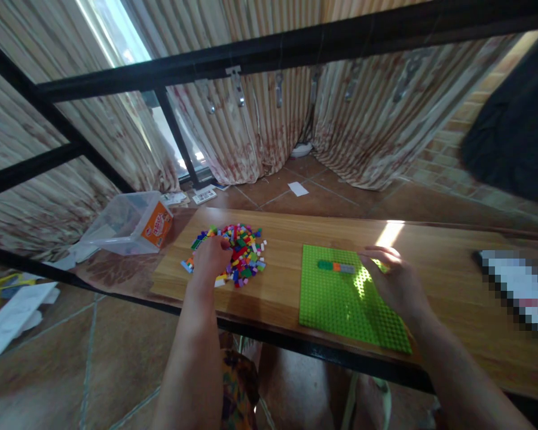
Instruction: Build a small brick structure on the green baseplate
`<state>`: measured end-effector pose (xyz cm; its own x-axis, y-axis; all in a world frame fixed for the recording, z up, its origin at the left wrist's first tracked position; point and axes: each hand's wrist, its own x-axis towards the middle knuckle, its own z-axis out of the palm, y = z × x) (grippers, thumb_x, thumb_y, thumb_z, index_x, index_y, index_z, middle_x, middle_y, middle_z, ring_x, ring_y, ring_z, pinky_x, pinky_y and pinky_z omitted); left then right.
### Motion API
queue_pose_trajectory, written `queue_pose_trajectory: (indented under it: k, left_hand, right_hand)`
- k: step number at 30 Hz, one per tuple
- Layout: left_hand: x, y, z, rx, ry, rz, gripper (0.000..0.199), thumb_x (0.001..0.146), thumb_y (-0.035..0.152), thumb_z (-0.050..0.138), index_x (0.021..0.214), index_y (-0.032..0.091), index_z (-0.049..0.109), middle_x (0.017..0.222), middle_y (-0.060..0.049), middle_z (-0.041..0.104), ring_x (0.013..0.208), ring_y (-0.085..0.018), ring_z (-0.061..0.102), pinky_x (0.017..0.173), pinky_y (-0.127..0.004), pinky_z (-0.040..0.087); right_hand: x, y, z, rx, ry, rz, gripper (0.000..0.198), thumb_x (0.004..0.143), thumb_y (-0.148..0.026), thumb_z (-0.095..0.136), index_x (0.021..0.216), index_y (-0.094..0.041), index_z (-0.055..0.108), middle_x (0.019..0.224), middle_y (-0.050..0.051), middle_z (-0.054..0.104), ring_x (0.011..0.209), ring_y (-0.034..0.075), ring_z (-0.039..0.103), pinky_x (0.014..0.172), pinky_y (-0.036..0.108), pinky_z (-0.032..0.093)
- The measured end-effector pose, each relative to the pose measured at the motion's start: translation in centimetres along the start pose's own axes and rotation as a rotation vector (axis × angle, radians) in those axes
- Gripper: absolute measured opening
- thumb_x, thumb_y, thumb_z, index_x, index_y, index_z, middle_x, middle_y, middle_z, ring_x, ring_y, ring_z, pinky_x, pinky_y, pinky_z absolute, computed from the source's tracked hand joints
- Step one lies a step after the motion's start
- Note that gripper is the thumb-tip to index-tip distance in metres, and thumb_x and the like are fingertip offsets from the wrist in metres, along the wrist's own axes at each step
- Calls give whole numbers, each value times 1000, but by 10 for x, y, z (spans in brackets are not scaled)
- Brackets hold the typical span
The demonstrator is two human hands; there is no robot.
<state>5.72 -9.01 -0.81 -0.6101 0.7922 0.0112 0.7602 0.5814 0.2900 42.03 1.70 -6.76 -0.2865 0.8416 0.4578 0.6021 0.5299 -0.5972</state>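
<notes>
My left hand [211, 258] is over a heap of small multicoloured toy bricks [242, 254], its fingers bent down and pressed together among them; what they pinch, if anything, is hidden. On the right, a green studded baseplate [341, 310] lies flat on the table. A short row of bricks sits near its far edge: a green brick [325, 265], an orange brick [336, 267] and a grey brick [347, 269]. My right hand [392, 278] rests over the baseplate's far right part, just right of the grey brick. Its fingers are loosely stretched out, with nothing visible in them.
The wooden table [278, 286] has a dark front edge. A clear plastic bin [125, 224] with an orange label stands left of the wooden top. At the right lies a pixelated flat object [520, 286]. A black metal frame [260, 60] and curtains are beyond.
</notes>
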Motion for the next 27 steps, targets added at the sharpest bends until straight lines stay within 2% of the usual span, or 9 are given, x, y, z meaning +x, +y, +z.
queue_pose_trajectory:
  k: [5,8,11,15,20,27]
  left_hand:
    - [1,-3,-1,-313,-85,129,26,72,19,61,96,15,70,75,-2,69,68,-15,61,61,-23,44]
    - [1,-2,1,-373,-100,156,32,73,17,59,104,14,69,73,-1,68,65,-13,59,59,-22,43]
    - [2,0,5,-324,-85,136,33,73,14,58,104,14,70,74,-1,68,66,-13,59,60,-22,44]
    - [2,-1,5,-163,-61,75,36,71,7,55,101,18,72,78,-3,71,75,-17,63,70,-25,47]
    - [0,1,0,4,14,55,43,70,7,52,106,20,71,99,-9,72,95,-24,64,83,-31,47]
    - [6,22,15,156,66,245,44,72,7,48,108,19,70,111,-10,68,108,-25,58,103,-38,37]
  right_hand:
    - [-1,7,2,-5,-2,9,32,87,-47,50,88,-23,71,104,7,69,92,23,65,85,41,50]
    - [-2,9,5,27,6,29,31,86,-48,51,87,-23,71,104,6,69,91,23,65,84,41,50]
    - [-3,8,7,55,-1,40,30,86,-48,52,86,-24,71,102,6,69,91,22,65,84,40,50]
    - [-5,6,7,56,-43,53,30,86,-47,51,87,-24,71,101,5,69,90,22,65,82,39,51]
    - [-4,2,6,49,-49,57,31,86,-48,51,87,-24,71,100,6,69,88,23,65,81,40,51]
    - [-4,-2,5,69,-34,39,29,85,-46,51,83,-25,70,94,5,70,86,22,66,79,39,53]
